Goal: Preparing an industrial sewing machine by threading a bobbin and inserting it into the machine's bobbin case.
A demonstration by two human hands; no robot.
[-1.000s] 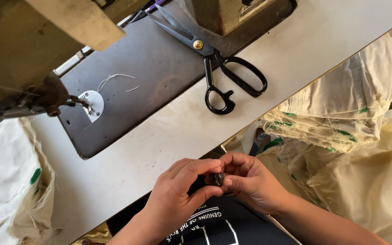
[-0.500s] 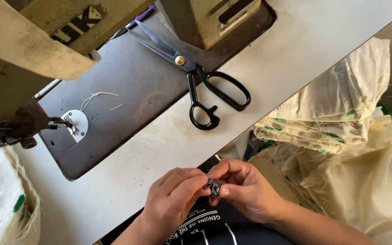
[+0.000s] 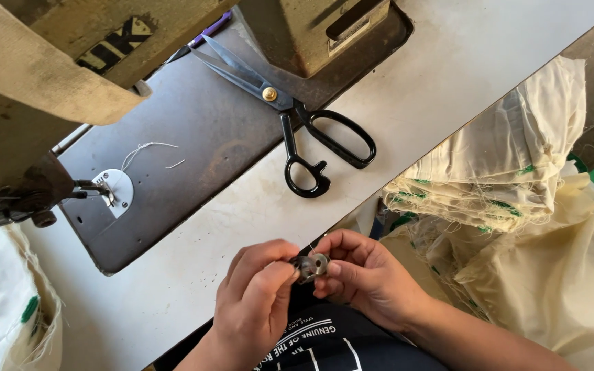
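My left hand (image 3: 254,302) and my right hand (image 3: 366,276) meet at the near edge of the white table (image 3: 448,89). Together they pinch a small round metal bobbin with its case (image 3: 311,265) between thumbs and fingertips. A thin thread rises from the bobbin. Beyond them lies a pair of black-handled scissors (image 3: 297,117), blades pointing to the back left, partly on the dark bed (image 3: 194,172) of the sewing machine. The needle and presser foot (image 3: 101,194) sit at the left over a round white needle plate.
The tan sewing machine body (image 3: 70,62) overhangs the back left. A stack of cream cloth pieces with green trim (image 3: 510,165) lies at the right below the table edge. More white cloth (image 3: 1,309) hangs at the lower left. I wear a dark printed shirt (image 3: 317,343).
The view has shifted so the scissors and machine sit lower and further left in the frame. My hands have kept working the bobbin, which now shows more plainly between the fingertips.
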